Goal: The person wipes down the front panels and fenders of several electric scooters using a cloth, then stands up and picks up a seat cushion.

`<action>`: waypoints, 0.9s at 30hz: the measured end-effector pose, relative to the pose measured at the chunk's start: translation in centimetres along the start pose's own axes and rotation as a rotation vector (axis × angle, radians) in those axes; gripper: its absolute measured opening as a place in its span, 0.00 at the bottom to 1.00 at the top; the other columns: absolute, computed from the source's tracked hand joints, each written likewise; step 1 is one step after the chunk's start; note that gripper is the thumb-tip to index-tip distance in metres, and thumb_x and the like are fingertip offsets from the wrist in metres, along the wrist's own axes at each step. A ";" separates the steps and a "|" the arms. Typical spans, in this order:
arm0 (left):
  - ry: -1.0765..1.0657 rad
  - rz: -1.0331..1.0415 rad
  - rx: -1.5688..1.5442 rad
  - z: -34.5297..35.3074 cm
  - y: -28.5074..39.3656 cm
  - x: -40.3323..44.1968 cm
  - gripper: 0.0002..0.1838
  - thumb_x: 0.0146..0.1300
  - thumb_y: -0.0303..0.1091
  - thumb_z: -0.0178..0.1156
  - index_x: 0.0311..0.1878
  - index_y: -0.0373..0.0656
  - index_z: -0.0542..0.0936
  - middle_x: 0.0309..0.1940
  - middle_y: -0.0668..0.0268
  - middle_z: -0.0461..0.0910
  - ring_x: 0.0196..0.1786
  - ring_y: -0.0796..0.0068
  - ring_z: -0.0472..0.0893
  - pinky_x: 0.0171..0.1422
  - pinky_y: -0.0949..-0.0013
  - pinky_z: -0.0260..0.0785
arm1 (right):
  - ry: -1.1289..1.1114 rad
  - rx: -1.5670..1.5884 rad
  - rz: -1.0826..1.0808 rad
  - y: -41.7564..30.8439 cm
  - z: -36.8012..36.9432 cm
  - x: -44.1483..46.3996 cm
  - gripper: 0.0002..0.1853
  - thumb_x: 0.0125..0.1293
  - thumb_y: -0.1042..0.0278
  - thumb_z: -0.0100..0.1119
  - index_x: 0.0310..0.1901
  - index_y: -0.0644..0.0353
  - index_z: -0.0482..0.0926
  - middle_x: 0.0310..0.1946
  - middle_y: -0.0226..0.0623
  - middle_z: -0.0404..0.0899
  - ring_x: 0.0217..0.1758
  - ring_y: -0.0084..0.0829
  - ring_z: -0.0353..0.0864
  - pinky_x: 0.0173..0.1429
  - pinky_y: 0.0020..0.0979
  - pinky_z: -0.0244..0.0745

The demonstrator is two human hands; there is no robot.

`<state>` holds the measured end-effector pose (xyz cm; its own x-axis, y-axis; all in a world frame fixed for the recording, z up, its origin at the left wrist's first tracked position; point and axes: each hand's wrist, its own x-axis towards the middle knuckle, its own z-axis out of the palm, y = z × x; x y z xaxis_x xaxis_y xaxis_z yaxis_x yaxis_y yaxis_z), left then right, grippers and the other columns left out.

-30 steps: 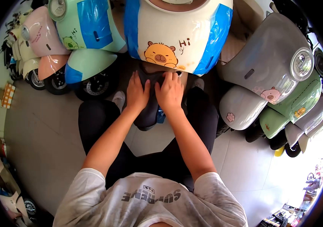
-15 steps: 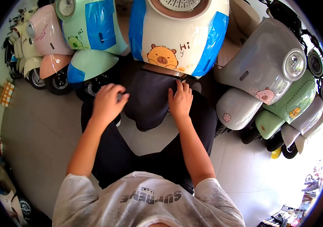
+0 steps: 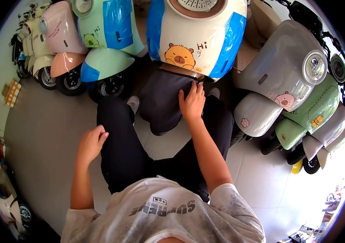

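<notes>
Below the cream scooter front [image 3: 196,36], with its blue film and capybara picture, hangs a dark cloth-like cover [image 3: 162,95]. My right hand [image 3: 192,100] rests on the cover's upper right edge, fingertips up near a small strap; its fingers are close together and the thumb is apart. Whether they pinch the edge cannot be made out. Away from the cover, beside my left knee [image 3: 113,117], is my left hand [image 3: 92,142], fingers curled inward and nothing visible in them.
A mint scooter [image 3: 107,65] and a pink one [image 3: 61,26] stand to the left. At right is a grey scooter [image 3: 277,60], with a green one [image 3: 314,105] behind it. My shoes [image 3: 133,103] flank the cover on the tiled floor [image 3: 59,162].
My left hand has left the cover and moved down and left to beside my knee. The cover, bunched earlier, now hangs spread out. My right hand stays at its upper right edge.
</notes>
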<state>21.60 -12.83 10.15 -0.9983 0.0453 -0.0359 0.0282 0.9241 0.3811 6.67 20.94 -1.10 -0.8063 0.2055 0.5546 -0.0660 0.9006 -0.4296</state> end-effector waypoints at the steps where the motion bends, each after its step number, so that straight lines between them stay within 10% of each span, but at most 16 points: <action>1: -0.039 0.029 -0.017 -0.4 0.1 -0.2 0.12 0.70 0.36 0.61 0.34 0.39 0.73 0.23 0.55 0.76 0.27 0.56 0.75 0.34 0.56 0.65 | 0.001 -0.013 -0.007 0.2 0.2 -0.1 0.34 0.65 0.54 0.63 0.67 0.70 0.70 0.55 0.49 0.74 0.55 0.48 0.75 0.56 0.44 0.73; 8: -0.339 0.090 -0.107 -2.9 -0.5 -3.9 0.10 0.70 0.35 0.58 0.34 0.40 0.73 0.23 0.57 0.76 0.26 0.58 0.75 0.32 0.58 0.65 | -0.036 0.015 -0.033 1.2 0.6 -0.6 0.35 0.66 0.55 0.63 0.68 0.69 0.70 0.57 0.49 0.73 0.57 0.48 0.75 0.58 0.44 0.73; 20: -0.005 0.422 -0.310 3.6 10.1 8.8 0.10 0.68 0.36 0.65 0.44 0.42 0.77 0.38 0.63 0.77 0.39 0.68 0.80 0.45 0.65 0.73 | -0.028 0.043 -0.015 1.0 0.4 0.0 0.34 0.64 0.57 0.64 0.67 0.70 0.71 0.56 0.50 0.73 0.56 0.49 0.75 0.58 0.44 0.73; 24: 0.151 0.291 -0.120 14.0 8.0 19.0 0.36 0.64 0.52 0.67 0.68 0.41 0.69 0.68 0.48 0.70 0.69 0.44 0.72 0.71 0.53 0.68 | -0.069 0.117 0.016 1.6 -0.6 -0.2 0.32 0.63 0.62 0.66 0.66 0.69 0.73 0.59 0.52 0.72 0.59 0.51 0.75 0.64 0.45 0.73; 27: 0.081 0.258 -0.215 14.7 8.7 20.0 0.44 0.63 0.54 0.68 0.73 0.37 0.62 0.71 0.44 0.67 0.73 0.43 0.67 0.75 0.52 0.63 | -0.053 0.168 0.033 2.4 0.1 -0.4 0.32 0.62 0.63 0.66 0.67 0.69 0.73 0.57 0.52 0.73 0.58 0.53 0.75 0.63 0.45 0.73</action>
<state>2.62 1.66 -0.85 -0.9608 0.2286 0.1568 0.2771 0.7849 0.5542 6.73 23.00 -2.42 -0.8393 0.2096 0.5017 -0.1327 0.8159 -0.5628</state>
